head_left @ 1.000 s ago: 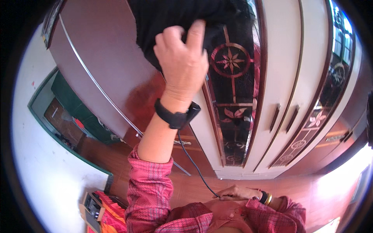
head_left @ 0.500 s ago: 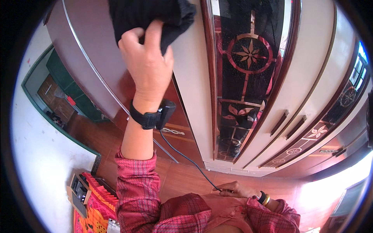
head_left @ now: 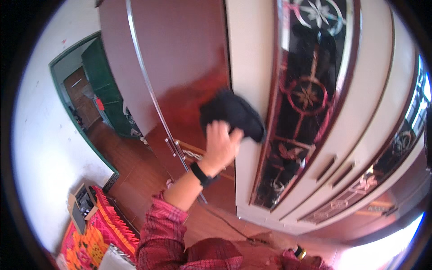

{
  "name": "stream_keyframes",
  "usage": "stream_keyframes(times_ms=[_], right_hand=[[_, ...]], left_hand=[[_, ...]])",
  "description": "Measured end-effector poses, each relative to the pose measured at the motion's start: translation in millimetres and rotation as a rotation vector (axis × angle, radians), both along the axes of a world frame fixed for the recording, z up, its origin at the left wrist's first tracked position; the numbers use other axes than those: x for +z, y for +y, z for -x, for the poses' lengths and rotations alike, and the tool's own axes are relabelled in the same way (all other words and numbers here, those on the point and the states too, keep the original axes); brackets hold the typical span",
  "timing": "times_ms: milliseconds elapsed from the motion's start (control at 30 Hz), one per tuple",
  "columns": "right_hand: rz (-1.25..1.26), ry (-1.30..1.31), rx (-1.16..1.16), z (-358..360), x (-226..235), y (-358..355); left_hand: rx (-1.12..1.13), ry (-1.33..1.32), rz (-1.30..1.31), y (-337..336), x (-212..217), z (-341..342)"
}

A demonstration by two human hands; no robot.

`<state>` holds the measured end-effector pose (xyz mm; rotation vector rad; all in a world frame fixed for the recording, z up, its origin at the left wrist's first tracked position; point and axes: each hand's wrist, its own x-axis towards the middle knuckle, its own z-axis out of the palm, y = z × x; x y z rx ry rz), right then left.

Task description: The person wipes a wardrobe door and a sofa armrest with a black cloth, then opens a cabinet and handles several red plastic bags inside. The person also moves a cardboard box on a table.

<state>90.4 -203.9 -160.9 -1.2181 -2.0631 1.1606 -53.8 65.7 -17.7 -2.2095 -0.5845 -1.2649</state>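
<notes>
So we're facing a big wardrobe (head_left: 249, 173), cream panels beside a glossy reddish-brown one, and it's filling most of the view. Off to our left, the pale wall (head_left: 49, 144) is running down past a green door (head_left: 102, 85). On the wardrobe, a dark mirrored strip (head_left: 300, 123) with star and flower patterns is bending along with the lens. Low on the left, bright red and orange fabric (head_left: 81, 254) is sitting under a small box (head_left: 84, 204) with dark stuff inside.

Now the big change: the black cloth (head_left: 236, 114). Half a second ago we were seeing it up at the top edge; now it's showing mid-view, lower on the wardrobe front, across the line between brown and cream, just left of the mirrored strip. Our view is shifting too, but against the star pattern the cloth is clearly sitting lower. We're reading that as the work moving down to a new patch. Whether it's pressing on the panel, we're not able to tell through the blur.

Our left hand (head_left: 222, 146) is gripping the cloth's lower edge, fingers curled in. Our right hand (head_left: 265, 240) is resting low by our body, too blurry for us to be calling its grip, near the end of a thin cable (head_left: 225, 219).
</notes>
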Motion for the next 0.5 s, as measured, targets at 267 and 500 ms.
stream_keyframes(times_ms=[267, 500], right_hand=[[0.139, 0.038, -0.149, 24, -12, -31], [0.024, -0.001, -0.368, 44, -6, -30]], left_hand=[[-0.33, 0.07, 0.328, -10, -38, 37], [-0.142, -0.415, -0.08, 24, 76, 59]])
